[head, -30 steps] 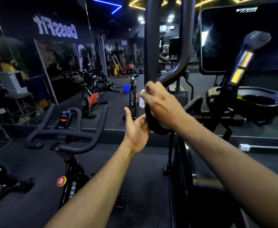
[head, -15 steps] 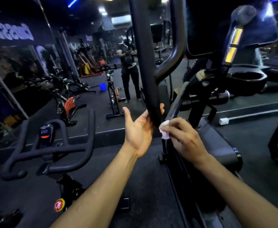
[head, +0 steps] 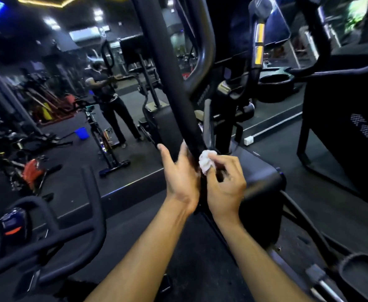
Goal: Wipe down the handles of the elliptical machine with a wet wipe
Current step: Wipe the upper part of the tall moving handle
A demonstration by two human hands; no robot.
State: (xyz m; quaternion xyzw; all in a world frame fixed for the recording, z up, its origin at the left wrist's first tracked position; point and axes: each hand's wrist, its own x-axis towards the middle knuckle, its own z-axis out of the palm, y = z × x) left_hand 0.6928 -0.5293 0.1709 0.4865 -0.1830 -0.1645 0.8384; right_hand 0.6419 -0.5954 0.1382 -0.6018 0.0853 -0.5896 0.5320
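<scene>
Wiping this low stretch well means, I think, keeping the wipe (head: 207, 161) pressed flat to the handle (head: 178, 94) and wrapped round it as I slide, so the far side gets cleaned too, with my other hand bracing the bar against swinging. My right hand (head: 224, 182), just right of frame centre, pinches the bunched white wipe in curled fingertips against the black handle's lower end, wrist bent inward. My left hand (head: 179, 177) sits beside it at centre, palm against the bar, thumb up, fingers hidden behind it, so I cannot tell whether they close.
</scene>
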